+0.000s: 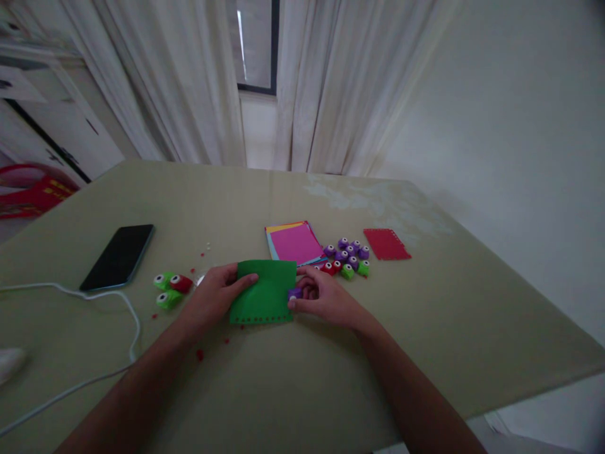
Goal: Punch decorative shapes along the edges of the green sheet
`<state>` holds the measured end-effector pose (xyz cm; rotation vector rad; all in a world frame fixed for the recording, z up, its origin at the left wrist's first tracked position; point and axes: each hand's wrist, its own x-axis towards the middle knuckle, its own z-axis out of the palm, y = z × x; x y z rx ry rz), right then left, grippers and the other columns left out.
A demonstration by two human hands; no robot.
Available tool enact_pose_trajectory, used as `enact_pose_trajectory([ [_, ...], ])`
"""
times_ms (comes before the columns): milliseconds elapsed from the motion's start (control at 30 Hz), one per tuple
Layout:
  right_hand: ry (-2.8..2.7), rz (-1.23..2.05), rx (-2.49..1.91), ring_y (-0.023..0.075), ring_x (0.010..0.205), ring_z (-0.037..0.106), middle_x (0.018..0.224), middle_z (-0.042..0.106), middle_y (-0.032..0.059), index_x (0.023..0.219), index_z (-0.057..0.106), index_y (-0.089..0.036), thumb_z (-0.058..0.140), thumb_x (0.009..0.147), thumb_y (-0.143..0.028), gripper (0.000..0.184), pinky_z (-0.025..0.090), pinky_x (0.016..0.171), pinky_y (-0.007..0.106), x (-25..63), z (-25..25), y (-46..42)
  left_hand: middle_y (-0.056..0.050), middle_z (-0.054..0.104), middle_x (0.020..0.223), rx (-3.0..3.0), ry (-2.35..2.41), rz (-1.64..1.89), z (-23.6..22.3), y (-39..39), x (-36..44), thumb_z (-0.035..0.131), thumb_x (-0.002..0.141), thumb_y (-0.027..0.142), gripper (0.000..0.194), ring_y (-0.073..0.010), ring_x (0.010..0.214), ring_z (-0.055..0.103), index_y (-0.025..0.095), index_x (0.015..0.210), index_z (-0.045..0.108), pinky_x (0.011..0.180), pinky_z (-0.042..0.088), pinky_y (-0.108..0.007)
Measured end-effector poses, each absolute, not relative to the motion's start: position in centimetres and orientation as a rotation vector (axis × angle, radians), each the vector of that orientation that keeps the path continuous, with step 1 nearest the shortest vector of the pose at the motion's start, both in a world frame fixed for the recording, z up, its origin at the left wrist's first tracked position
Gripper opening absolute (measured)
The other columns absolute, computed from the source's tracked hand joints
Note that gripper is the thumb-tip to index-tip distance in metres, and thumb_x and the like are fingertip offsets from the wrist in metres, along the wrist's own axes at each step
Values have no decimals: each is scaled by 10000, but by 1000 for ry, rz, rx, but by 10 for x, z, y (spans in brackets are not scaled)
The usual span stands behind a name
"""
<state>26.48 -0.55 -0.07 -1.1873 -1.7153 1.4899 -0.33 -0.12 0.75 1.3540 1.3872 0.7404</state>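
A green square of craft paper (pixel 265 290) is held up a little over the table, with a row of small punched holes along its near edge. My left hand (pixel 220 290) pinches its left side, thumb on top. At the right edge of the paper, my right hand (pixel 326 296) grips a small purple craft punch (pixel 295 294) between thumb and fingers. The punch sits at the paper's edge; whether the paper is inside its slot I cannot tell. Behind my right hand lie several purple punches (pixel 348 250), with red punches (pixel 332 267) and green punches (pixel 355 269) in front of them.
A stack of coloured paper (pixel 295 241) lies beyond the green sheet. Right of it is a red sheet (pixel 387 244) with punched edges. On the left are two green punches (pixel 167 299), a red one (pixel 180 283), a phone (pixel 119 255) and a white cable (pixel 135 315). Red scraps (pixel 200 355) are scattered nearby.
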Motion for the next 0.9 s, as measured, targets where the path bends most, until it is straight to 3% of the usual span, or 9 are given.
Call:
enact_pose_trajectory([
  [167,-1823,1380,-1264,150,716,576,826,603,-22,1026,590,-200,828,820,-317,336,452,635,273,263,2,-6,-45,784,798,1425,1393,744,9,-4,0,697,833,574,405,-237,676,689,178,891,758,592,510,-302],
  [267,-1842,1341,-1293,160,722,607,805,624,-18,1057,600,-189,815,835,-298,328,473,641,278,262,3,-7,-46,801,839,1463,1389,720,9,-4,0,672,868,563,404,-245,705,707,179,946,767,607,518,-306],
  [433,-1817,1223,-1318,156,781,653,1095,714,75,1244,634,-179,817,846,-277,449,535,678,288,260,8,-8,-82,814,921,1519,1434,650,3,-3,-7,618,909,628,486,-284,780,746,173,1028,744,638,547,-335],
  [567,-1846,1085,-1317,151,751,659,1032,731,66,1181,700,-174,834,863,-318,374,534,657,279,261,12,-7,-122,803,1074,1452,1480,675,1,-3,-14,701,845,638,551,-311,930,774,184,1157,668,698,589,-352],
  [667,-1921,1023,-1277,151,760,660,974,737,45,1088,754,-187,827,884,-307,248,524,683,277,263,12,-6,-127,796,1061,1391,1516,670,4,-4,-17,737,798,627,627,-320,949,774,184,1224,615,701,603,-365],
  [800,-2025,972,-1203,169,859,678,1002,759,46,1008,797,-208,793,919,-232,92,520,762,290,265,13,-4,-117,799,1028,1371,1542,690,9,-4,-15,752,762,570,596,-320,939,774,182,1192,610,735,606,-381],
  [900,-2044,958,-1185,177,882,681,988,771,42,1001,806,-215,778,929,-202,78,516,783,298,265,13,-3,-116,803,1005,1407,1566,708,8,-3,-15,754,754,556,540,-325,930,773,184,1128,637,731,599,-386],
])
